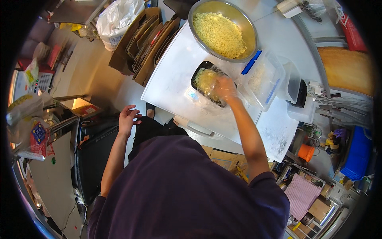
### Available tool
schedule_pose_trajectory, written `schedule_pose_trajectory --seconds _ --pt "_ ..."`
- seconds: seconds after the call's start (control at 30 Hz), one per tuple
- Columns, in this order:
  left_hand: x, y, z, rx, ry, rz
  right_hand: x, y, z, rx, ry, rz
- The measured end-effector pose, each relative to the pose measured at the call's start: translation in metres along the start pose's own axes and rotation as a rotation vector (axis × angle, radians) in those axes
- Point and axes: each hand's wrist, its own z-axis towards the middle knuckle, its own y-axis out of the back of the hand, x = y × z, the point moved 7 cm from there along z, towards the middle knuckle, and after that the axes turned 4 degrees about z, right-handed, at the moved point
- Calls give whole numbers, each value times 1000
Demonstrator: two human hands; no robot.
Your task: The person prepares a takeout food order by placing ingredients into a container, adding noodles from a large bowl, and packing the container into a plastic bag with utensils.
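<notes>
My right hand (226,88), in a clear plastic glove, reaches over the right part of a black food container (195,72). Yellow noodles (203,78) and darker shreds lie in it; blur and glare hide whether my fingers hold anything. The container rests on a kitchen scale (191,95) with a lit display. My left hand (129,118) is bare and held out beside the table, fingers apart and holding nothing. Beyond the container stands a large steel bowl (253,44) of yellow noodles (219,34). To its right is a clear plastic box (274,76) with pale shreds inside.
The white table (167,80) carries further clear tubs (291,76) at its right side. A cardboard box (119,59) of folded cardboard stands against the left table edge, near a white plastic bag (119,21). A black chair (95,161) is at my left.
</notes>
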Motion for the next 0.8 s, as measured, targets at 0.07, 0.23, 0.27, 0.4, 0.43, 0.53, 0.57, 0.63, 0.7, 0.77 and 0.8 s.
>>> schedule_pose_trajectory --seconds 0.07,0.23,0.27,0.4,0.43,0.53,0.57,0.63,0.7,0.77,0.8 --pt "-7 -4 1 9 -9 19 -2 10 -7 -21 -46 100" --pt "-6 5 7 -29 -18 26 -21 95 -24 -52 -246 609" --pt "-4 6 7 -27 -17 20 -28 111 -29 -34 -281 917" --pt "2 7 5 -30 0 35 -35 200 -53 -458 -431 1227" --pt "4 6 5 -26 8 32 -28 227 -60 -555 -357 1360" --pt "1 -3 5 1 6 30 -44 298 -73 -806 -169 1039" --pt "-2 -7 5 15 0 32 -43 319 -75 -882 -167 957" --pt "-5 -11 6 31 -10 30 -6 374 -66 -1022 -131 1163" --pt "-6 -9 7 36 -20 30 -10 431 -50 -1041 -9 1121" --pt "-4 -5 8 30 -9 44 -44 504 -29 -1088 124 951" --pt "-2 -3 7 27 -6 46 -55 516 -18 -1089 113 892"
